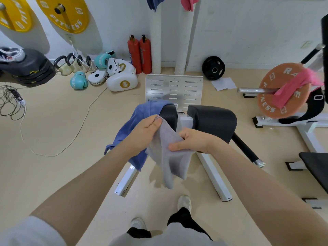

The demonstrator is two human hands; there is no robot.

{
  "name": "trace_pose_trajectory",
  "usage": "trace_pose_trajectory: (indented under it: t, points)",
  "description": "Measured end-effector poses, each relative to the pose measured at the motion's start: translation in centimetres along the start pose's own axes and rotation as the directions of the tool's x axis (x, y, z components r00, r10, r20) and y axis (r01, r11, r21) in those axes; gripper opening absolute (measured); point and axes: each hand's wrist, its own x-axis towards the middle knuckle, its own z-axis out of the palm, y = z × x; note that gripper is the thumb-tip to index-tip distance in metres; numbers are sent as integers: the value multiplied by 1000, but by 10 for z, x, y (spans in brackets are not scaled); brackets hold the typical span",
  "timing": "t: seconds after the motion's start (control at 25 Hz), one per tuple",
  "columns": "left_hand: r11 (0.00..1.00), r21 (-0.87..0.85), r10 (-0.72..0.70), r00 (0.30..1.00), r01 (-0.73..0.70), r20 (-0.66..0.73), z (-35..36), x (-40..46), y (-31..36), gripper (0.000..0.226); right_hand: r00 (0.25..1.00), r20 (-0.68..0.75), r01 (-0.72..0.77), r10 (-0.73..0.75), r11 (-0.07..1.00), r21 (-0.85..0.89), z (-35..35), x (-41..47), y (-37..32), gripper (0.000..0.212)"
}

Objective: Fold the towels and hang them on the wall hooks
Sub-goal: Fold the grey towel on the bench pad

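Both hands pinch the grey towel point(166, 153) in mid-air above the floor: the left hand point(143, 132) clamps an upper corner between thumb and curled fingers, and the right hand point(190, 142) grips the edge just beside it, thumb laid across the cloth. From the head view, the rest of the towel hangs slack below them in a loose, uneven drape, not yet squared into a fold.

A blue towel point(138, 125) lies draped over the left black pad point(169, 116) of a gym machine, just behind the left hand; a pink towel point(292, 88) hangs over an orange weight plate point(282, 91) well to the right. A dark blue towel point(155, 2) and another pink one point(189, 3) hang high on the wall.

The cloth looks light, soft and floppy, so it should hold no shape unaided; taking it at two corners along one edge and pulling it taut would likely suit best.

The hooks themselves are cut off at the top edge. The grey towel's lower corners are lost in its folds, and both hands' fingertips are hidden behind the cloth.
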Motion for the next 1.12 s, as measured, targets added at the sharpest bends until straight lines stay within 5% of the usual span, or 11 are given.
trace_pose_trajectory:
  t: [0.12,0.2,0.36,0.52,0.64,0.72,0.88,1.0,1.12]
  points:
    - [915,-371,-179,984,160,-18,15,18,8,31,995,-41,-95,88,967,-238,-25,3,18,26]
    - [864,-433,-263,964,258,50,20,30,18,39,981,-183,-136,60,888,-439,-43,10,33,35]
    - [994,37,-111,979,106,171,34,50,26,14,873,-474,-253,-118,720,-646,-79,17,52,39]
    - [965,261,-8,983,-42,186,36,81,28,24,798,-577,-52,-171,935,-349,-107,16,63,31]
    - [998,53,-33,999,32,26,52,92,47,7,836,-533,19,-132,977,-211,-131,11,73,19]
    - [987,-130,-97,994,89,-56,60,98,50,14,885,-458,18,-82,989,-144,-148,4,79,18]
    - [937,-337,-128,989,96,-75,72,105,36,12,941,-339,-38,22,998,-40,-172,2,98,33]
    - [823,-559,-223,963,102,-154,71,113,27,11,868,-495,-25,44,999,45,-178,8,105,48]
    - [714,-693,-284,945,97,-161,58,131,20,10,792,-601,122,108,936,330,-191,16,103,13]
